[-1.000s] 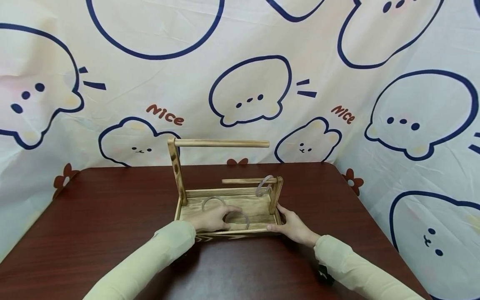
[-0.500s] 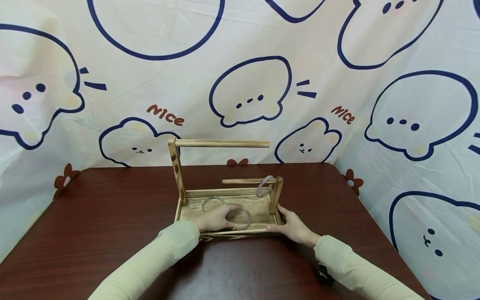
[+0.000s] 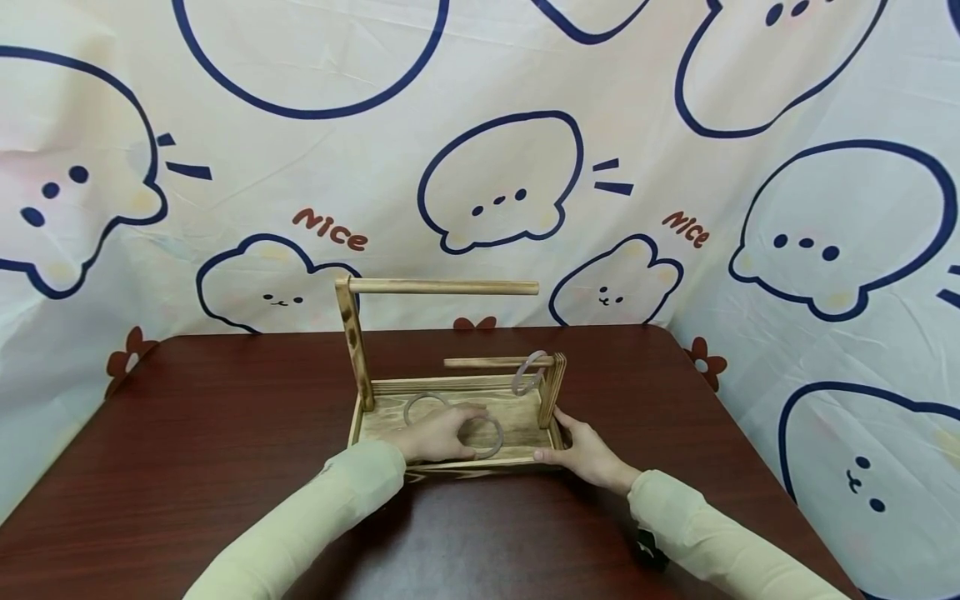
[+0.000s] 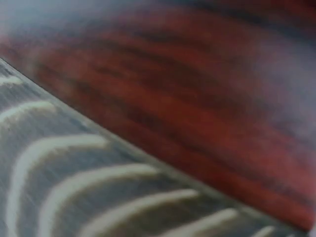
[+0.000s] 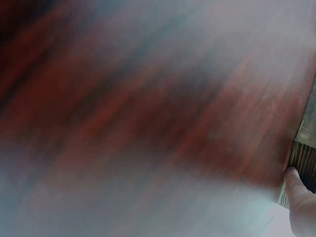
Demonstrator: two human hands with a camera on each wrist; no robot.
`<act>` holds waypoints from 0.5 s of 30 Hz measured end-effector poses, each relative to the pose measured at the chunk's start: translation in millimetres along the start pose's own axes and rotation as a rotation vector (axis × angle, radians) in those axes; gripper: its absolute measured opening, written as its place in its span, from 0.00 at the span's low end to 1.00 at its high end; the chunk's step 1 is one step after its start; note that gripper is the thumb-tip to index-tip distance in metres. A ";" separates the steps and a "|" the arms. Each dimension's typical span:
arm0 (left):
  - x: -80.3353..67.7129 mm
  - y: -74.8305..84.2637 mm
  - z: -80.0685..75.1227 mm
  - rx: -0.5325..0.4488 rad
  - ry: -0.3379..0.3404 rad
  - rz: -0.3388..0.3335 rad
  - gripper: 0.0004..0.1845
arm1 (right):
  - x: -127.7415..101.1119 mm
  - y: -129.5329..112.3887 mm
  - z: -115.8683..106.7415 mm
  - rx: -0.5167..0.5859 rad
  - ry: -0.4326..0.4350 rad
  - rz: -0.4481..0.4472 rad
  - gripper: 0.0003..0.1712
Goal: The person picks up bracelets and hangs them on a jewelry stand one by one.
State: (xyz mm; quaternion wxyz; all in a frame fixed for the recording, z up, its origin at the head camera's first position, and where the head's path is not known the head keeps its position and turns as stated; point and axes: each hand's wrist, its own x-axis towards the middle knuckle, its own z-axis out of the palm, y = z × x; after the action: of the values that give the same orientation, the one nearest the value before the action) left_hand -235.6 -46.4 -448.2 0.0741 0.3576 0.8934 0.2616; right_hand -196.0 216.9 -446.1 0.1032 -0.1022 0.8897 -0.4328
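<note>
The thin, pale ring [image 3: 501, 435] appears to be pinched at its left side by the left grip [image 3: 435, 435], with the thumb toward the front and the fingers toward the back. It is placed low over the wooden tray [image 3: 517, 408], near the front edge and just right of the middle; whether it is lifted off the tray floor cannot be told. The tray's right end is held by the right grip [image 3: 588, 457], whose thumb is laid at the front right corner.

The step in hand is judged to be the taking up of the ring while the tray is steadied; a sure pinch and a lift clear of the front rim would be called for next.

Farther back, a second ring [image 3: 426, 396] is partly hidden, toward the tray's back left corner. A third ring (faintly pinkish) is hung [image 3: 518, 382] on the round lower peg [image 3: 480, 362], near the right post [image 3: 552, 392]. A longer upper peg [image 3: 442, 287] is carried by the tall left post [image 3: 352, 342].

The tray's outer wall is marked with pale, arching grain, and the glossy, red-brown surface [image 3: 225, 392] is streaked. Beyond its far edge, creased cloth [image 3: 337, 167] is printed with navy outlines.
</note>
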 end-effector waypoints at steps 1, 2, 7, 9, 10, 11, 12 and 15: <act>1.1 0.7 -0.2 0.005 -0.006 -0.003 0.33 | -0.1 -0.1 -0.1 0.000 0.000 0.000 0.55; 2.1 1.6 -0.6 0.010 -0.014 -0.007 0.34 | -0.2 -0.1 -0.2 0.000 -0.001 -0.001 0.55; 7.9 4.3 -0.5 0.002 -0.036 -0.020 0.36 | 0.2 -0.3 0.1 -0.001 -0.003 0.011 0.55; 8.6 5.9 -0.6 0.014 -0.030 -0.013 0.36 | 0.6 -0.1 0.4 -0.001 -0.002 0.014 0.55; 9.1 6.8 -0.7 0.009 -0.029 -0.013 0.36 | 0.5 -0.3 0.5 -0.003 -0.002 0.012 0.55; 9.1 7.5 -1.0 0.006 -0.028 -0.012 0.36 | 0.4 -0.4 0.4 -0.004 -0.002 0.011 0.55; 9.4 8.0 -1.0 0.007 -0.028 -0.012 0.36 | 0.3 -0.5 0.4 -0.004 -0.001 0.010 0.55; 11.5 7.5 -0.3 -0.003 -0.036 -0.026 0.37 | 0.5 -0.2 0.3 -0.008 0.000 0.011 0.55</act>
State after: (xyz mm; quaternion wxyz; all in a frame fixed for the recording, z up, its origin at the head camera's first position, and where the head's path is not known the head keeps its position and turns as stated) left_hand -239.7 -34.2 -443.4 0.0943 0.3505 0.8961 0.2556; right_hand -196.4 216.4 -446.2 0.1051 -0.0975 0.8920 -0.4288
